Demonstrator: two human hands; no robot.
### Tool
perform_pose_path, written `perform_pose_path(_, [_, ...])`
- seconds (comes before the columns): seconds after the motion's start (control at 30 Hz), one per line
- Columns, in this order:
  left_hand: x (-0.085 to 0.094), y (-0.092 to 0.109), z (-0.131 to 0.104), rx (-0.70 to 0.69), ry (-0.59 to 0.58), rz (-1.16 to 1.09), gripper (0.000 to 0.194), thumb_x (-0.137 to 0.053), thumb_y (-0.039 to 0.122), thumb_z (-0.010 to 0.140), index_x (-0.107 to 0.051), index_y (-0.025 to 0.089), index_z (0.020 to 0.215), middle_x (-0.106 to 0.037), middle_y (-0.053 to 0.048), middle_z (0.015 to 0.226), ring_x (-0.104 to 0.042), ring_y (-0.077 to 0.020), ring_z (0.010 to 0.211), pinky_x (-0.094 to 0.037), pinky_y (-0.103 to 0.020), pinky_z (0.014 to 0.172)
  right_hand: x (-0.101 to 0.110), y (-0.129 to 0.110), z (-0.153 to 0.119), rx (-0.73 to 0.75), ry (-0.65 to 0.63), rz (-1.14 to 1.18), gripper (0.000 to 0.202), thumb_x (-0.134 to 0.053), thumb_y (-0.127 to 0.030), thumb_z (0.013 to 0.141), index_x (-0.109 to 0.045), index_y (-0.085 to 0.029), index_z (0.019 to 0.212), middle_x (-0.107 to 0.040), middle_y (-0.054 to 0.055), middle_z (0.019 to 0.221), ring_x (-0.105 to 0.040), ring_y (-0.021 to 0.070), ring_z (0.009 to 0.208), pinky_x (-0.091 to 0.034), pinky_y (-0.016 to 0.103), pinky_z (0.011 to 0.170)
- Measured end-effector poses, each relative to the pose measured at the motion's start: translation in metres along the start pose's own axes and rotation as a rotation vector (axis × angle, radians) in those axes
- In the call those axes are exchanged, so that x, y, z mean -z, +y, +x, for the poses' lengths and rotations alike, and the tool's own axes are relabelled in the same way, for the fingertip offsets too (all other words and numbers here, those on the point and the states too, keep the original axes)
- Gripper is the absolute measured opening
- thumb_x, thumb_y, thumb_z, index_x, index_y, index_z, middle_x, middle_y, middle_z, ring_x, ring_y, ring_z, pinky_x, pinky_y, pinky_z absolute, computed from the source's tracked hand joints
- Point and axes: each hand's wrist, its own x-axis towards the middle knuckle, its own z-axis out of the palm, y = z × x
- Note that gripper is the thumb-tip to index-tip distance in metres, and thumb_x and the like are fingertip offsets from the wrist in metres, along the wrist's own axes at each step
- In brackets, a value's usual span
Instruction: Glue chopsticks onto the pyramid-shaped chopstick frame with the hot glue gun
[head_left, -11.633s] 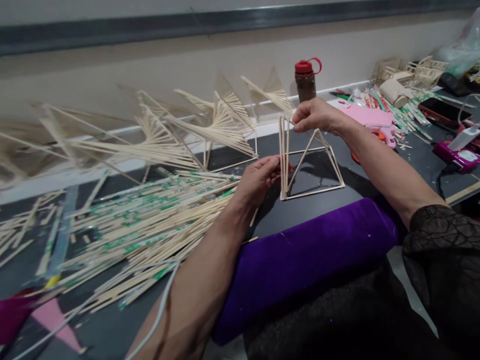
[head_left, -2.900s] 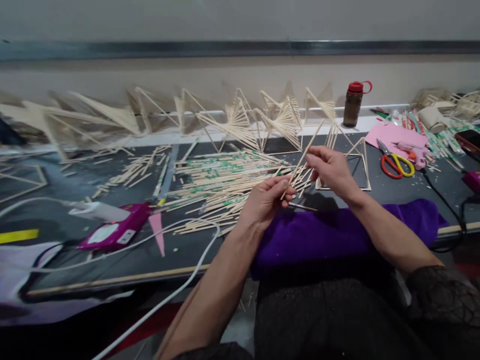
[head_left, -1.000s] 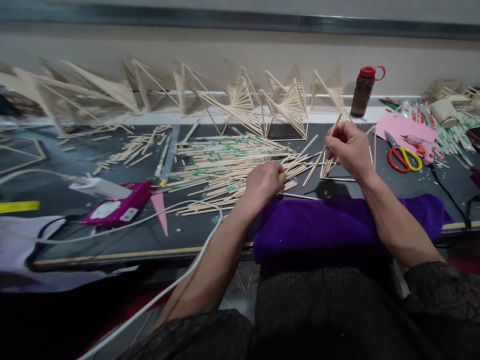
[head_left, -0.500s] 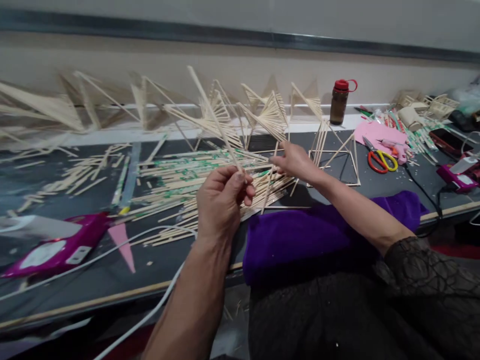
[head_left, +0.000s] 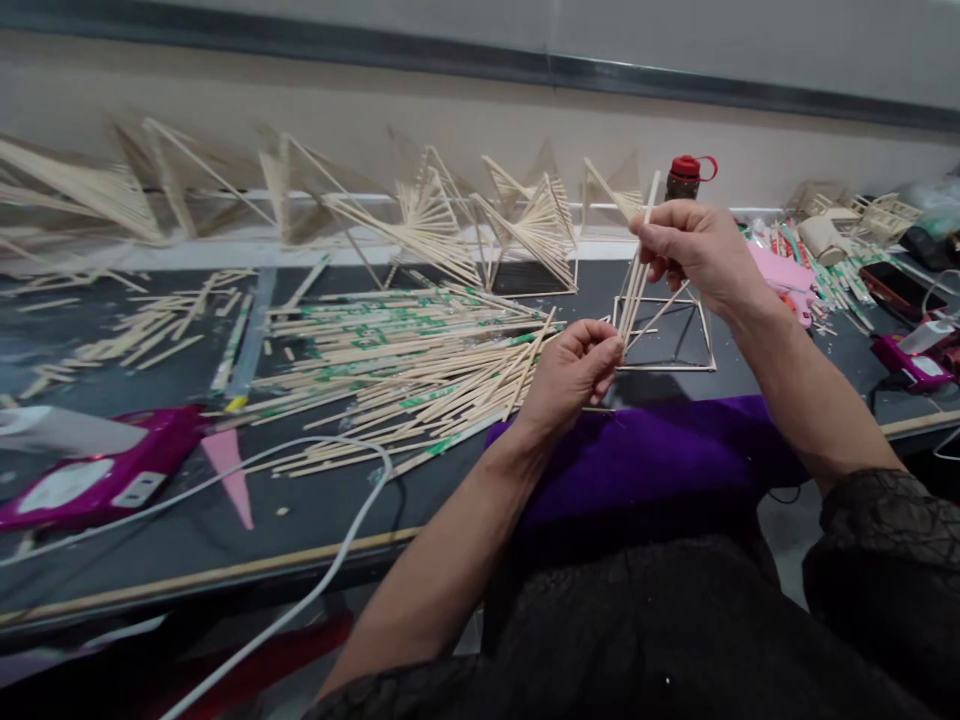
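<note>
Pinched in my left hand is the lower end of a thin wooden stick, which slants upward. My right hand closes its thumb and fingers around the upper part of this stick. Both hands are at a small frame of joined sticks, with a square base and slanting sticks rising on its left side. The frame's top is hidden behind my right fingers. Left of my left hand lies a pile of wooden sticks, many in green-printed wrappers.
Fan-shaped stick models stand along the wall. A red-capped bottle is behind my right hand. A magenta glue gun lies at left, with a white cable crossing the front edge. A purple cloth hangs below the frame.
My left hand has moved right with its stick, from over the pile to the frame. My right hand has left the pile, moved up and right, and taken hold of the stick's upper part.
</note>
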Motion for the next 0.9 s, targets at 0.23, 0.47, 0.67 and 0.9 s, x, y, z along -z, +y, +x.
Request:
perform_pose_path(0.23, [-0.006,-0.002,0.023,0.040,-0.011,0.050,0.035,-0.078,0.043,0.073,-0.054,0.018,0.078,-0.057,0.007,0.054,-0.039,-0.0024,0.033,-0.023,-0.015,0.031,0.014,-0.007,0.014,0.019,0.112,0.073,0.012,-0.062,-0.009,0.086,-0.056,-0.019,0.090,-0.063,-0.006,0.060,-0.059,0.0073,0.045,-0.033,0.015,0.034])
perform_pose_path(0.47, [-0.002,-0.003,0.034,0.096,-0.069,0.009,0.035,-0.082,0.037,0.066,-0.057,0.017,0.080,-0.062,0.004,0.058,-0.048,-0.0047,0.038,-0.032,-0.015,0.032,0.037,0.005,0.023,0.046,0.096,0.030,0.014,-0.070,-0.021,0.084,-0.057,-0.017,0.079,-0.062,-0.004,0.065,-0.060,0.0053,0.050,-0.034,0.013,0.038])
perform_pose_path(0.67, [0.004,-0.010,0.035,0.119,-0.082,-0.062,0.038,-0.083,0.037,0.064,-0.059,0.016,0.084,-0.065,0.003,0.062,-0.052,-0.0055,0.041,-0.035,-0.014,0.033,0.041,0.020,0.021,0.034,0.136,0.023,0.017,-0.069,-0.028,0.082,-0.059,-0.019,0.091,-0.065,-0.002,0.071,-0.062,0.0076,0.056,-0.038,0.016,0.042])
perform_pose_path(0.9, [0.004,-0.010,0.031,0.155,-0.172,-0.154,0.035,-0.086,0.033,0.063,-0.062,0.015,0.081,-0.069,0.001,0.063,-0.059,-0.0087,0.045,-0.040,-0.015,0.035,0.041,0.013,0.014,0.027,0.143,0.069,0.020,-0.072,-0.029,0.081,-0.057,-0.019,0.087,-0.063,-0.002,0.068,-0.062,0.0084,0.057,-0.039,0.016,0.043])
